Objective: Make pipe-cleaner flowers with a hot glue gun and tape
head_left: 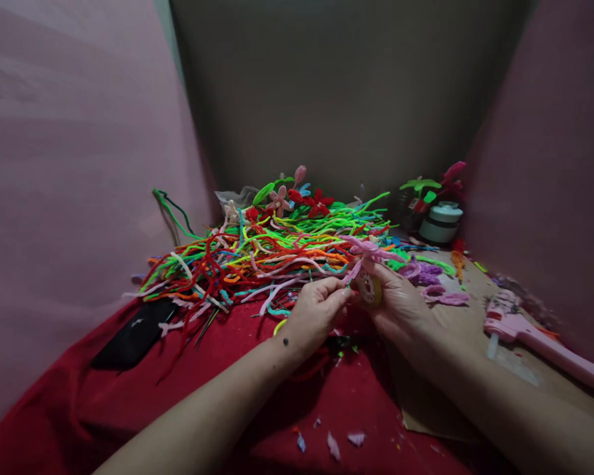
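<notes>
A pink pipe-cleaner flower is held between my two hands over the near edge of a heap of pipe cleaners. My left hand is closed, with thumb and forefinger pinching at the flower's lower end, where a bit of dark green shows. In my closed right hand are the flower and a roll of yellowish tape, which hangs below the thumb. Part of the flower's lower end is hidden by my fingers.
A black phone lies left on the red cloth. Finished flowers rest on the heap. To the right, a pink glue gun and purple loops lie on cardboard; a pale green jar stands behind.
</notes>
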Action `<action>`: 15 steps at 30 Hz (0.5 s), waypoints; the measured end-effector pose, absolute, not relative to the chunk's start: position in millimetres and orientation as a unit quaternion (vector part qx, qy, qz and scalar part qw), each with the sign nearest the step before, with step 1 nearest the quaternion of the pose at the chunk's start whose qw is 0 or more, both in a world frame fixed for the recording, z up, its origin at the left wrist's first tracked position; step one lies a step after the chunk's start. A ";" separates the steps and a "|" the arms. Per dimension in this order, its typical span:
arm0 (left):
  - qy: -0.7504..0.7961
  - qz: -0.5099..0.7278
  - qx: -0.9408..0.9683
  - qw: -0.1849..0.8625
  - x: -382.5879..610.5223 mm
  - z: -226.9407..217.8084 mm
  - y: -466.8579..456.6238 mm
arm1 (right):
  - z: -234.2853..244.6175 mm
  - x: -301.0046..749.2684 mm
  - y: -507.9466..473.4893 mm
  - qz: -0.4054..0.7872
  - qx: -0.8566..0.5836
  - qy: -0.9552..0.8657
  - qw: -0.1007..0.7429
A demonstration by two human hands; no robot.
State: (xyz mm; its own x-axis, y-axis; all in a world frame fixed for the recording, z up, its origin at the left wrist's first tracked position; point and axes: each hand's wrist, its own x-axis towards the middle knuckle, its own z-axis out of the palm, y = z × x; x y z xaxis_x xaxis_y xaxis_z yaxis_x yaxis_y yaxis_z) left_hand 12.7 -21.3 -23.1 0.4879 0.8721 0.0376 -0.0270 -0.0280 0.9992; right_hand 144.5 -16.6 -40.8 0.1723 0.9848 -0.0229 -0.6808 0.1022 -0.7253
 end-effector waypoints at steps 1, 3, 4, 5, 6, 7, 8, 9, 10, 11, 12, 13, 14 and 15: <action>0.347 0.384 0.630 0.579 13.3 -25.7 -21.6 | -39.5 143.5 -17.6 0.604 -0.310 -0.219 0.701; 0.350 0.407 0.663 0.522 13.8 -30.4 -22.9 | -36.0 141.5 -19.8 0.626 -0.298 -0.185 0.697; 0.350 0.414 0.681 0.493 13.7 -32.0 -23.9 | -33.9 140.5 -20.9 0.636 -0.287 -0.183 0.693; 0.351 0.419 0.697 0.464 13.5 -33.1 -25.0 | -31.8 139.6 -22.0 0.646 -0.277 -0.183 0.688; 0.355 0.421 0.712 0.436 13.0 -33.7 -26.3 | -29.7 138.8 -23.0 0.656 -0.269 -0.180 0.681; 0.359 0.422 0.725 0.409 12.5 -33.9 -27.7 | -27.8 138.2 -24.0 0.665 -0.262 -0.175 0.677; 0.364 0.422 0.737 0.382 11.9 -33.8 -29.1 | -26.2 137.9 -24.8 0.673 -0.257 -0.168 0.673; 0.369 0.421 0.749 0.356 11.2 -33.5 -30.5 | -24.9 137.7 -25.4 0.680 -0.252 -0.161 0.670; 0.372 0.420 0.760 0.329 10.6 -33.2 -31.8 | -24.1 137.8 -25.8 0.688 -0.247 -0.155 0.665; 0.373 0.419 0.771 0.303 10.1 -33.1 -32.8 | -23.8 138.1 -25.9 0.697 -0.242 -0.151 0.658; 0.371 0.418 0.782 0.277 9.7 -33.2 -33.6 | -23.9 138.4 -25.9 0.707 -0.236 -0.146 0.651; 0.367 0.416 0.793 0.251 9.4 -33.6 -34.1 | -24.3 138.7 -25.6 0.716 -0.231 -0.141 0.643; 0.360 0.417 0.803 0.226 9.3 -34.3 -34.3 | -24.9 139.0 -25.2 0.726 -0.225 -0.135 0.636; 0.353 0.419 0.812 0.203 9.3 -35.3 -34.1 | -25.6 139.2 -24.7 0.733 -0.218 -0.128 0.631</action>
State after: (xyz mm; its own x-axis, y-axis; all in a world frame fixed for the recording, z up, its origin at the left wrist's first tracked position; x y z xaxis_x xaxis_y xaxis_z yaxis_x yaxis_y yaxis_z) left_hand 9.3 -34.1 -35.3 0.4003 0.7427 0.5367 0.4034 -0.6688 0.6245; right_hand 139.2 -24.7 -25.6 -0.1083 0.9815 -0.1582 -0.8692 -0.1707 -0.4640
